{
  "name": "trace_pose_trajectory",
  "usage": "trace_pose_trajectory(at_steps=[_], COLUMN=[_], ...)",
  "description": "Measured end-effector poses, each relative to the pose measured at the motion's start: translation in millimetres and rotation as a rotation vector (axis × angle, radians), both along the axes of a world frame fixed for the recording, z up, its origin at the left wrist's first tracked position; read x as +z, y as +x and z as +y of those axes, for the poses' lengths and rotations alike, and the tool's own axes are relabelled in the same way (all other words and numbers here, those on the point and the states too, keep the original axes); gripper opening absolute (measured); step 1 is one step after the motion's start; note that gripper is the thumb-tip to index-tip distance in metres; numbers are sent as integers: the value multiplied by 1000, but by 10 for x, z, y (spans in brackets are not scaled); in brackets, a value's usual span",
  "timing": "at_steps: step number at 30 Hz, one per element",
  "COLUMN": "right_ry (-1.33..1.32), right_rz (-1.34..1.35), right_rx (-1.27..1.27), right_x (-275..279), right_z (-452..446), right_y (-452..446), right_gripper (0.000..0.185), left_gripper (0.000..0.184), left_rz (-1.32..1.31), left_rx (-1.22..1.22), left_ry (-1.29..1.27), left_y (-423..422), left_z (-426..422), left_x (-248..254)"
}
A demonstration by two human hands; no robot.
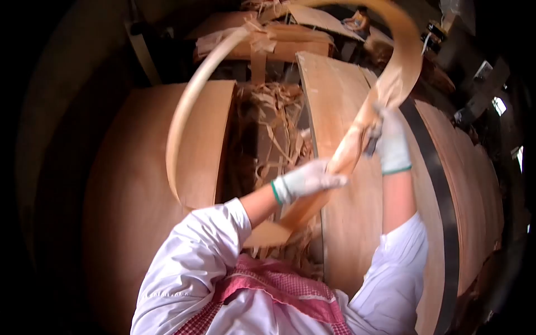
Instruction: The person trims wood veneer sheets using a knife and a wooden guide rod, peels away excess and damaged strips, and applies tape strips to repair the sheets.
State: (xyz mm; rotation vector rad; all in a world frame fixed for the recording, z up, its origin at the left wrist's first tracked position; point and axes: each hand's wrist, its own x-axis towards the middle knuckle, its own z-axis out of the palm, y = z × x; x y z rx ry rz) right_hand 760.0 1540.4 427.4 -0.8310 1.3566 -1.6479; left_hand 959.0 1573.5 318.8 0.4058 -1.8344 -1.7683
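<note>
A long, thin veneer strip [349, 146] curves in a big loop in front of me. My left hand [310, 180], in a white glove with a green cuff edge, is closed on the strip at its lower part. Higher and to the right, my gloved right hand [392, 139] is at the strip's edge, with a dark object [373, 139] at its fingers that is too blurred to name. How the right fingers close is smeared by motion. Below the hands lies a stack of wood sheets [352, 218].
Another sheet stack [167, 145] lies on the left. Torn veneer scraps [282, 128] fill the gap between the stacks. A dark band [432, 162] runs along the right. More sheets [301, 49] lie at the back, where a person [358, 21] is seen far off.
</note>
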Motion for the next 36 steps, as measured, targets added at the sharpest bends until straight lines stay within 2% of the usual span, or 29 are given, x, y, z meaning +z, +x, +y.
trace_pose_trajectory(at_steps=[2,4,7,8,9,10,11,12,14,16,17,18,19,20,22,23,24,25,26,27,28,30,31,32,34,35,36], right_ry=[57,156,229,243,205,241,281,322,340,425,441,456,553,538,418,202,44,-110,-369,-199,-25,239,254,218,138,253,300], right_rz=[-55,-154,-274,-337,-402,-376,-351,-326,-349,-403,-399,-392,-155,-161,-55,177,323,474,1192,1284,1368,1534,1597,1608,1637,1699,1675], right_rx=[-8,35,67,96,113,96,74,49,177,332,428,527,318,322,317,290,302,314,333,373,418,526,530,520,505,502,508], right_x=[-335,-625,-1191,-1328,-1578,-1658,-1705,-1738,-1842,-1995,-2169,-2289,-2233,-2124,-1819,-1817,-1739,-1576,-1335,-1148,-1052,-1207,-1314,-1521,-1903,-1887,-1977], right_z=[-6,-580,-1298,-1541,-1576,-1673,-1834,-2092,-2424,-2931,-3112,-3263,-3418,-3578,-3993,-4208,-4420,-4670,-4961,-5145,-5327,-5800,-6016,-6254,-6722,-6954,-7205], right_y=[-153,-405,-432,-422,-464,-450,-453,-452,-456,-506,-502,-500,-270,-134,111,201,307,366,293,316,321,41,-80,-203,-456,-467,-578], right_gripper=[19,16,18,18,18,18,18,18,25,30,31,32,26,18,14,19,23,27,45,53,61,70,53,48,38,27,26], left_gripper=[39,41,45,46,46,47,39,25,19,20,17,15,14,13,15,17,18,20,23,33,45,47,46,37,31,31,31], left_rz=[-82,-206,177,123,66,9,-26,-199,-181,-112,-220,-66,-114,-163,-19,-62,-195,-178,-158,-74,-119,-268,-349,-528,-658,-723,-779], left_rx=[-124,-194,-2,-40,-79,-123,-24,17,-6,172,214,245,228,205,114,20,20,-94,-208,-355,-348,-292,-187,-174,-164,-144,-153], left_ry=[73,23,213,210,183,173,189,90,204,66,158,75,192,310,389,448,377,440,498,741,875,161,-180,-126,-225,-495,-485], left_y=[-108,-232,-335,-395,-537,-571,-572,-518,-446,-270,-4,180,300,380,460,447,417,379,311,262,191,166,134,108,-32,-114,-216], left_z=[-234,-909,-1378,-1664,-1806,-1944,-2005,-2232,-2902,-3895,-4204,-4500,-4883,-5269,-5842,-6017,-6077,-6252,-6436,-6589,-6743,-7066,-7279,-7455,-7996,-8274,-8547], left_x=[-335,-423,-97,-282,-736,-941,-951,-844,-1274,-1890,-1600,-1491,-1553,-1656,-1725,-1661,-1449,-1453,-1472,-1414,-1328,-1237,-1305,-1039,-1079,-1202,-1282])
